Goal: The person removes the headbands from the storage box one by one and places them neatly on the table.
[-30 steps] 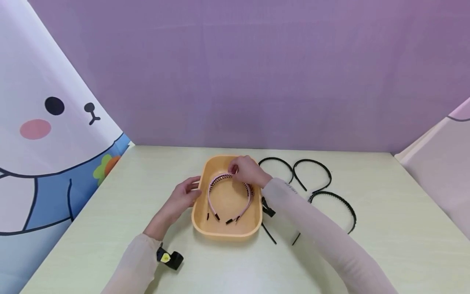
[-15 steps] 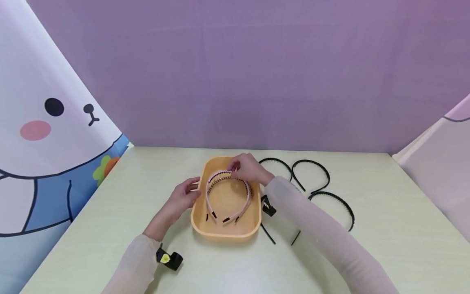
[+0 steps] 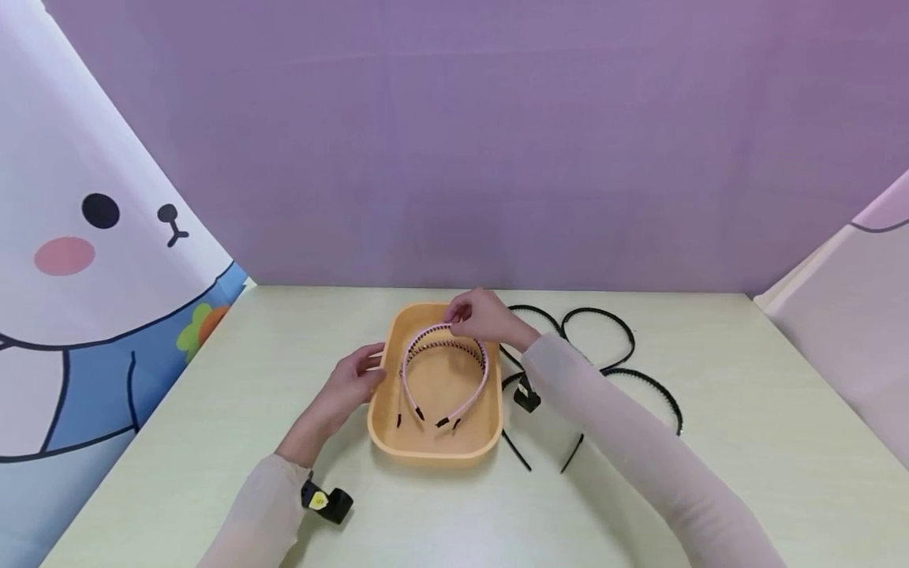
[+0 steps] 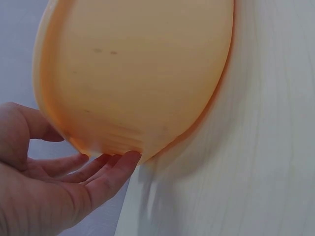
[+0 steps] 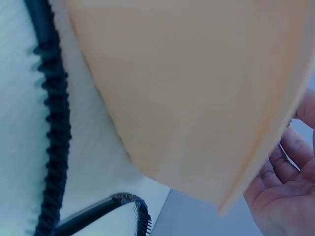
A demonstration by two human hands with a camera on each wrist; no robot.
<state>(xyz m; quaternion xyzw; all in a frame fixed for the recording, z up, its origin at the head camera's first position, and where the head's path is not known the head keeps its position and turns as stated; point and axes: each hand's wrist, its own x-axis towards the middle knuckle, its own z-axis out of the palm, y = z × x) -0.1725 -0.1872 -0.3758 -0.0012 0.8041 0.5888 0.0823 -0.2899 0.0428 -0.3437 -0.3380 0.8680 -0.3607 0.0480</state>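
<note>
An orange oval tray [image 3: 435, 451] sits mid-table and holds pink toothed headbands [image 3: 474, 398] with black tips. My right hand [image 3: 480, 317] pinches the arch of the top pink headband at the tray's far end, its ends resting in the tray. My left hand [image 3: 353, 383] rests with straight fingers against the tray's left rim. In the left wrist view the fingers [image 4: 106, 174] touch the tray's outer wall [image 4: 138, 73]. The right wrist view shows the tray's wall [image 5: 197, 98], my right hand [image 5: 288, 199] beyond it, and a black headband [image 5: 51, 123].
Three black toothed headbands [image 3: 600, 331] lie on the pale table [image 3: 746, 442] right of the tray, partly under my right forearm. A purple backdrop stands behind, and a cartoon bunny panel [image 3: 85, 260] closes the left side. A pale panel [image 3: 852, 315] closes the right.
My right hand has shifted slightly back and right, still on the pink headband's arch. The left hand has stayed on the tray's rim.
</note>
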